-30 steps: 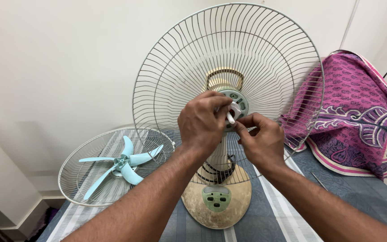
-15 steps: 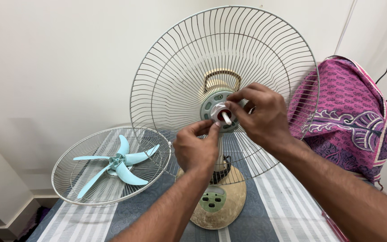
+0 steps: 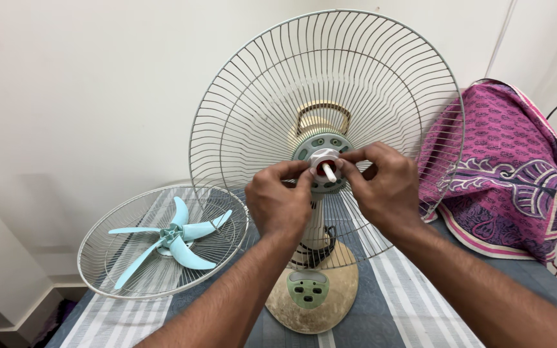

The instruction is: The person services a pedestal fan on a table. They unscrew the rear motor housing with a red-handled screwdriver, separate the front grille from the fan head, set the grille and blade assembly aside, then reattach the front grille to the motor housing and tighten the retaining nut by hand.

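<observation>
A table fan stands upright with its rear wire guard [image 3: 272, 84] in place and no blades on it. At its hub, a white plastic ring nut [image 3: 322, 158] sits around the white motor shaft [image 3: 329, 173]. My left hand [image 3: 280, 203] pinches the ring's left side with its fingertips. My right hand [image 3: 383, 187] grips its right side. The beige round fan base [image 3: 312, 298] with green buttons stands below my wrists.
The front wire guard [image 3: 111, 270] lies flat at the left with the light blue fan blade [image 3: 174, 237] resting in it. A purple patterned cloth [image 3: 507, 171] covers something at the right. The table has a grey and white striped cover [image 3: 407, 303].
My left hand has risen from below the hub up to the ring's left side. My right hand has dropped slightly and stays on the ring. The view has shifted closer.
</observation>
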